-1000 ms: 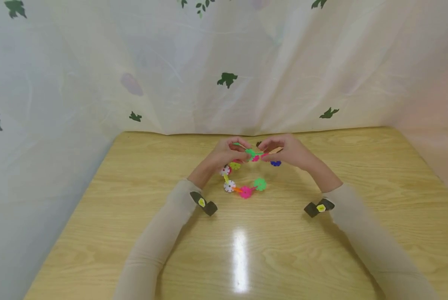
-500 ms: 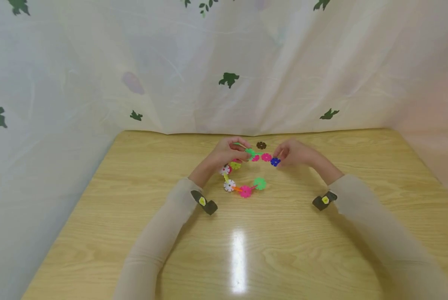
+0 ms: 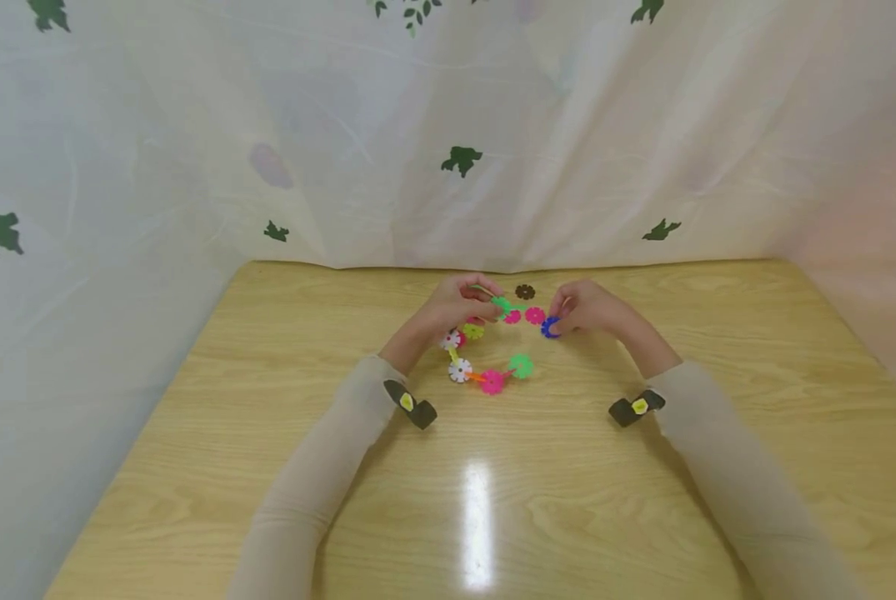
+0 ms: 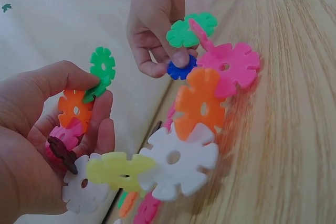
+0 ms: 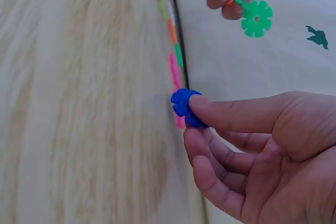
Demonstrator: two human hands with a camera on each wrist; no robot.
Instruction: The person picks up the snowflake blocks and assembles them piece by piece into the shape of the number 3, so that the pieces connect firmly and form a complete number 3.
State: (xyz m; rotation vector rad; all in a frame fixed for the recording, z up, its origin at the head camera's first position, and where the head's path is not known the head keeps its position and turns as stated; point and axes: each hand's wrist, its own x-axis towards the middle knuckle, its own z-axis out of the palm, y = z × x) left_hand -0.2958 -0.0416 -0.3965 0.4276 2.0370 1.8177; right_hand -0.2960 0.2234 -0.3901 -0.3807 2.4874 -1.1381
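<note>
Head view takes in a pale cloth (image 3: 357, 167), dotted with dark green leaf shapes (image 3: 461, 160), hanging at the far edge of the worktop and along its left and right sides. Below it spreads the wood-grained worktop (image 3: 583, 500). Beige sleeves (image 3: 305, 475) reach in from the near side. A chain (image 4: 125, 172) of interlocked flower-shaped discs — white, yellow, orange, pink, brown and green — runs from the left hand (image 3: 451, 302) toward the near side, then bends right to end at a green disc (image 3: 521, 366). That left hand grasps the chain's far end, thumb and finger pinching the green pieces there. Farther right, the right hand (image 3: 592, 307) pinches a blue disc (image 3: 549, 327) between thumb and finger, its other fingers bent. Dark straps (image 3: 410, 405) sit at both cuffs. Two pink discs (image 3: 534, 315) lie between the hands, just left of the blue one — and a brown disc (image 3: 525, 292) lies beyond them, near the far edge.
</note>
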